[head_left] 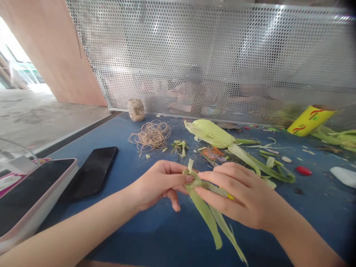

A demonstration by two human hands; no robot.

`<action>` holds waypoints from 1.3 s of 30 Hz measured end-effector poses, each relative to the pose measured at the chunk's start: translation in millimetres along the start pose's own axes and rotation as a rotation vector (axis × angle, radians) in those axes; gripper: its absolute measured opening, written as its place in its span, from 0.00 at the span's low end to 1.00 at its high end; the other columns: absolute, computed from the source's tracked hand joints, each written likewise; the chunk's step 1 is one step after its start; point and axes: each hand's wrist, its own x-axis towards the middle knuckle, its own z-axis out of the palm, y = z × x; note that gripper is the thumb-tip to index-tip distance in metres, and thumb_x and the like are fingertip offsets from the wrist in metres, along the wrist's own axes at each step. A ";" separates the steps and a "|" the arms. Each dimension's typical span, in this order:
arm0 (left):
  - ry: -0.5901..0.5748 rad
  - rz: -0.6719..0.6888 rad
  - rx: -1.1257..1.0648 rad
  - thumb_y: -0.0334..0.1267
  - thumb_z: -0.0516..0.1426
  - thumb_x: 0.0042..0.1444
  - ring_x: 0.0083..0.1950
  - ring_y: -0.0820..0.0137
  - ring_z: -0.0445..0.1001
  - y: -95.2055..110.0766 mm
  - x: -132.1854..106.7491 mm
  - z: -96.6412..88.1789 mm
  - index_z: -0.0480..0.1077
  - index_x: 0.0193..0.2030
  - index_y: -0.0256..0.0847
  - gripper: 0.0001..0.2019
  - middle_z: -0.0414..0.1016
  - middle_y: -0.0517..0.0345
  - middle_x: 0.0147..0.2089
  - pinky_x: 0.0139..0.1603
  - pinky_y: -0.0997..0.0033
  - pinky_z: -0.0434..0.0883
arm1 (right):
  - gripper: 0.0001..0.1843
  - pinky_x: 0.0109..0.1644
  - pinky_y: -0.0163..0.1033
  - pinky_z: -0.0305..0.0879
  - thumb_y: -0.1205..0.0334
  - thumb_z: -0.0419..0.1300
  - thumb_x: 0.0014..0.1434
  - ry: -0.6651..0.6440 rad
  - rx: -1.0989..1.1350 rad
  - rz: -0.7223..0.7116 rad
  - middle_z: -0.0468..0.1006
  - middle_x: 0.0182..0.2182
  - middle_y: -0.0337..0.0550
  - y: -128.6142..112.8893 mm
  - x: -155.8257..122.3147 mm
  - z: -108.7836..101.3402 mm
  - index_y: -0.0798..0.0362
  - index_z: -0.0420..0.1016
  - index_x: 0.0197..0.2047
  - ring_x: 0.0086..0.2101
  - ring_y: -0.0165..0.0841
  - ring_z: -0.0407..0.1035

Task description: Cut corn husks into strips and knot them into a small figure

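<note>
Watching through the head camera, I had both of the person's hands over the blue table [119, 230], working at some green strips [205, 213] that looked like husk. I judged the work to be partway along: the strips were already crossed into a compact fold at the top, with a short end poking up above it, while two long tails hung loose below, so the shaping looked unfinished to me. Nothing I could see bound the fold, and the tangled twine [151, 136] lay well apart from it, beyond the left hand [160, 183]. A small green bundle [182, 147] rested nearer, just past the fingers; whether it was a completed piece I could not tell. The larger leafy husk [211, 133] lay behind the right hand [241, 196], clear of both hands. The fold sat right between the fingertips of the two hands. On the left, the thumb pressed its front with the fingers behind, closed on it; on the right, thumb and forefinger were narrowed onto its other side, with a strip passing between them. A bit of yellow [230, 196] showed by the right fingers, too covered for me to identify.
</note>
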 end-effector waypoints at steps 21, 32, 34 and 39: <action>0.023 0.145 0.365 0.33 0.57 0.51 0.22 0.76 0.72 -5.0 -4.2 11.8 0.76 0.40 0.35 0.11 0.77 0.56 0.31 0.20 0.80 0.73 | 0.04 0.52 0.45 0.61 0.63 0.59 0.54 -0.124 0.631 0.682 0.67 0.50 0.44 -2.0 2.4 8.6 0.50 0.68 0.28 0.51 0.38 0.63; -0.030 0.108 0.450 0.38 0.57 0.52 0.21 0.76 0.72 0.1 -8.3 14.9 0.76 0.39 0.37 0.10 0.75 0.59 0.28 0.21 0.78 0.74 | 0.08 0.40 0.38 0.65 0.66 0.58 0.52 -0.161 0.749 0.761 0.71 0.33 0.38 -2.8 4.8 11.4 0.50 0.59 0.30 0.35 0.32 0.67; -0.036 0.099 0.444 0.38 0.57 0.52 0.21 0.76 0.73 1.2 -9.0 14.5 0.76 0.38 0.37 0.10 0.75 0.59 0.29 0.22 0.79 0.73 | 0.10 0.41 0.38 0.65 0.66 0.58 0.52 -0.147 0.734 0.756 0.70 0.33 0.38 -1.6 5.0 11.1 0.50 0.58 0.29 0.35 0.32 0.67; -0.068 0.115 0.406 0.36 0.57 0.53 0.27 0.73 0.74 0.7 -8.5 13.0 0.75 0.37 0.34 0.09 0.76 0.56 0.33 0.26 0.75 0.76 | 0.10 0.40 0.38 0.63 0.67 0.57 0.53 -0.133 0.663 0.721 0.68 0.30 0.37 0.5 4.6 9.7 0.50 0.57 0.27 0.33 0.31 0.66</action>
